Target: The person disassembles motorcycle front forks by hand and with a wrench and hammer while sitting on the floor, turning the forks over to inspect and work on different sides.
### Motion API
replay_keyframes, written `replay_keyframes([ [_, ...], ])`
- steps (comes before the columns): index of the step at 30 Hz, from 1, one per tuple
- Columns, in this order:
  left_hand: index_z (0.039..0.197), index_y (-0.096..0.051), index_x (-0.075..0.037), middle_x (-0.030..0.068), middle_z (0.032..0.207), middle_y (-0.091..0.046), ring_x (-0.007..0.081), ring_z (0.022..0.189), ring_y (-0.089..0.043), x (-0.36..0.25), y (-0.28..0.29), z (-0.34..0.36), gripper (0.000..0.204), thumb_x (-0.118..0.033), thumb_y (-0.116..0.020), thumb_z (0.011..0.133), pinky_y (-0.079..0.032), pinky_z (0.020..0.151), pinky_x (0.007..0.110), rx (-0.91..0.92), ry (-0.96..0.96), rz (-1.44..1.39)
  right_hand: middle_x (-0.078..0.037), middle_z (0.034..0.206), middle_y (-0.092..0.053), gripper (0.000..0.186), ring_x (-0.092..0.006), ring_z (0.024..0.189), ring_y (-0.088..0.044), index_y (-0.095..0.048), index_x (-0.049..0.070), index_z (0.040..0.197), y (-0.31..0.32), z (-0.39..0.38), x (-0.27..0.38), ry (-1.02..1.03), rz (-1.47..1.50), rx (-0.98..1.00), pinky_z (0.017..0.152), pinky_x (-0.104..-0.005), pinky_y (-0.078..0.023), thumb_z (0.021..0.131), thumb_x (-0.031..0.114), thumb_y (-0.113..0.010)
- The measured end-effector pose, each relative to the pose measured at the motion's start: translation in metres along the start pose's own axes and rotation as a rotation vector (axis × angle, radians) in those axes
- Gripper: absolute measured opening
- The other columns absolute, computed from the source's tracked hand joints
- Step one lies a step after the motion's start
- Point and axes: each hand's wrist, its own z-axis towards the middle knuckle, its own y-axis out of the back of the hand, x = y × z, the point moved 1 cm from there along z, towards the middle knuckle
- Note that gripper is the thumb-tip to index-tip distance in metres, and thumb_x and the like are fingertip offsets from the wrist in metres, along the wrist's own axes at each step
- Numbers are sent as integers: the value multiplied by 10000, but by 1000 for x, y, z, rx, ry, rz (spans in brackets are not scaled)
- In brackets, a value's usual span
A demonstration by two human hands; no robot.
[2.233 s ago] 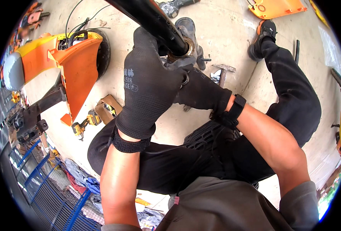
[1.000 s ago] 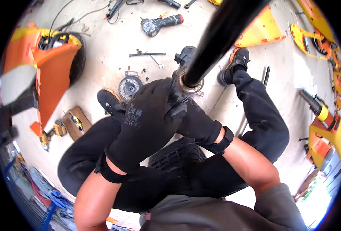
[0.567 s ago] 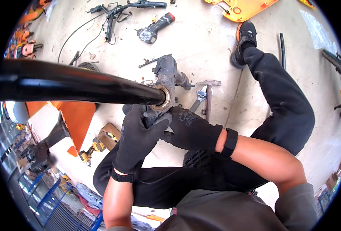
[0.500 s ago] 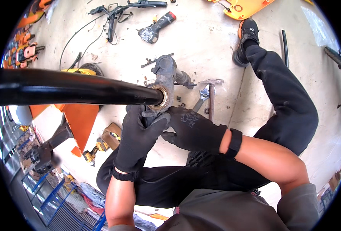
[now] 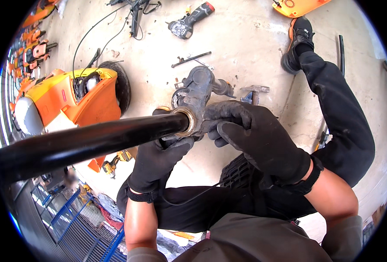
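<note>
A long black tube (image 5: 102, 139) runs in from the left and ends in a brass-coloured bearing ring (image 5: 187, 121) on a grey metal fork casting (image 5: 200, 87). My gloved left hand (image 5: 158, 159) is closed around the underside of the casting, just below the ring; its fingertips are hidden behind the part. On the casting's right side, my gloved right hand (image 5: 259, 135) has bent fingers and thumb drawn together, with the fingertips against the metal. Whatever may lie between them cannot be made out. A short grey cylinder (image 5: 222, 87) sticks out to the right from the casting.
Beyond my right hand lie a hammer (image 5: 256, 88) and an adjustable wrench (image 5: 247, 98), partly covered. A cordless driver (image 5: 189, 24) and a thin metal rod (image 5: 191, 60) rest on the floor. An orange-yellow scooter (image 5: 80, 98) stands left; a yellow drill (image 5: 115, 163) sits below the tube.
My right hand has shifted from under the casting up to its right side and turned, thumb now showing. The tube's left end has swung lower. My left hand still grips the casting; the view has shifted.
</note>
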Motion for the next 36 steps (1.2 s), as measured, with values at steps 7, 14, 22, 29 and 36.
replay_keyframes([
  [7,1194,-567,-21,51,1045,-615,144,958,-585,0,8,-1,504,-164,-803,773,-485,874,305,63,-24,287,-106,946,-683,306,-131,846,-633,-614,-89,1145,-5,-3,-4,-67,160,33,792,-289,-524,938,104,-498],
  [14,1168,-584,-33,130,1112,-593,278,1032,-580,-2,10,-3,447,-202,-783,805,-465,925,381,61,-60,443,-132,1047,-692,377,-169,951,-667,-580,-98,1228,-4,-6,-3,-143,51,113,887,-311,-532,917,98,-497],
  [22,1130,-578,-26,113,1050,-584,273,979,-577,-4,10,1,420,-207,-784,811,-468,869,388,139,-50,372,-125,1035,-691,349,-157,928,-661,-603,-95,1171,-13,-13,-17,-119,49,99,890,-295,-527,881,71,-502],
  [29,1118,-576,-24,91,1014,-592,186,917,-589,-9,1,1,323,-148,-732,863,-493,808,327,118,-159,377,-120,1036,-688,329,-154,947,-656,-614,-91,1136,-15,-13,-8,-159,166,30,909,-297,-519,864,65,-514],
  [36,1230,-577,14,113,1050,-666,157,954,-630,-1,0,5,418,-163,-733,884,-524,835,322,117,-152,247,-122,1040,-674,282,-164,941,-661,-612,-88,1109,-8,-9,-13,47,61,24,882,-293,-524,875,34,-514],
])
